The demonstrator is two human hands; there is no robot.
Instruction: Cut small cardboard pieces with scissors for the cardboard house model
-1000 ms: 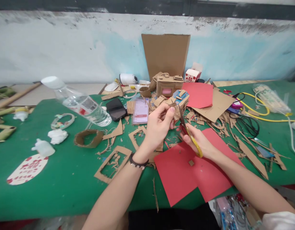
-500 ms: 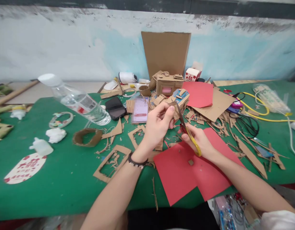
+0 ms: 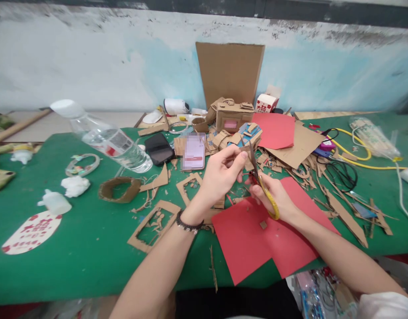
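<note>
My right hand (image 3: 272,195) grips a pair of scissors (image 3: 269,198) with yellow handles, fingers in the loops. Its dark blades point up and away, slightly apart, close to the fingertips of my left hand (image 3: 225,170). Thumb and fingers of that left hand are pinched together; whatever they hold is too small or hidden to name. Below both hands lies red paper (image 3: 242,239), with a small cardboard square (image 3: 263,225) on it. Cut cardboard frames (image 3: 134,239) rest left of my left forearm.
A cardboard camera model (image 3: 235,116) stands at the back before an upright cardboard sheet (image 3: 230,71). A phone (image 3: 194,153), a black case (image 3: 159,148) and a tilted-looking water bottle (image 3: 107,141) are to the left. Cardboard scraps (image 3: 280,164) and a yellow cable (image 3: 353,161) lie to the right.
The scissors have shifted slightly to the right and their blades now look further apart. My left hand has stayed pinched in nearly the same spot.
</note>
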